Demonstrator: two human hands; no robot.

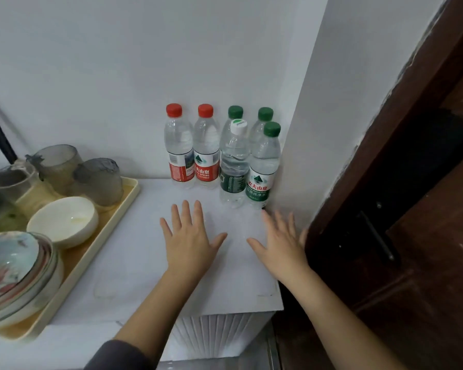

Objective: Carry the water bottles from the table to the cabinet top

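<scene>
While the white cabinet top (134, 263) carries six water bottles (206, 156), upright and packed against the wall in its right corner, your job looks near done, though the table is out of view. The cream tray (104, 236) of bowls and glasses sits to your left, apart from the bottles. Your left hand (190, 241) and right hand (284, 247) are spread just in front of the row, fingers (186, 212) straight and holding nothing. The risk lies in pulling away: your right hand is just beside the front green-capped bottle (262, 169), and a brush could tip it into its neighbours. A wide left sweep could catch the tray.
</scene>
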